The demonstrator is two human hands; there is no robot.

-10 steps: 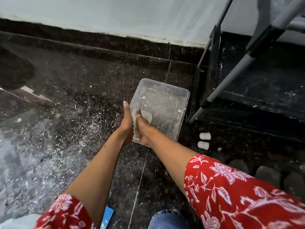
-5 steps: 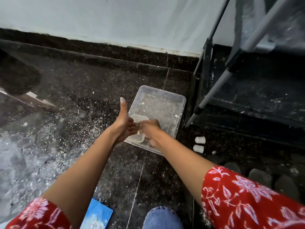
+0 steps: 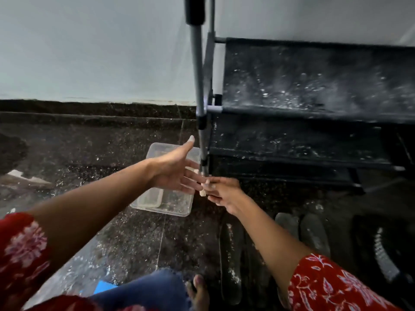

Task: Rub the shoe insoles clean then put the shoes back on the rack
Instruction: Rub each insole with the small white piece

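You are in a home entryway: a black shoe rack (image 3: pixel 314 104), dark speckled floor (image 3: pixel 89 153), shoes (image 3: pixel 289 223).

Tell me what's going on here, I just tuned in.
A person sits on the dark floor beside a black shoe rack. The left hand is open above a clear plastic tub. The right hand pinches a small pale piece, too small to identify, where the fingertips meet. Dark insoles and shoes lie on the floor by the rack, whose visible shelves hold no shoes.

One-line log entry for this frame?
left hand: open, over tub | right hand: pinching small pale piece | insoles: on floor | rack: no shoes
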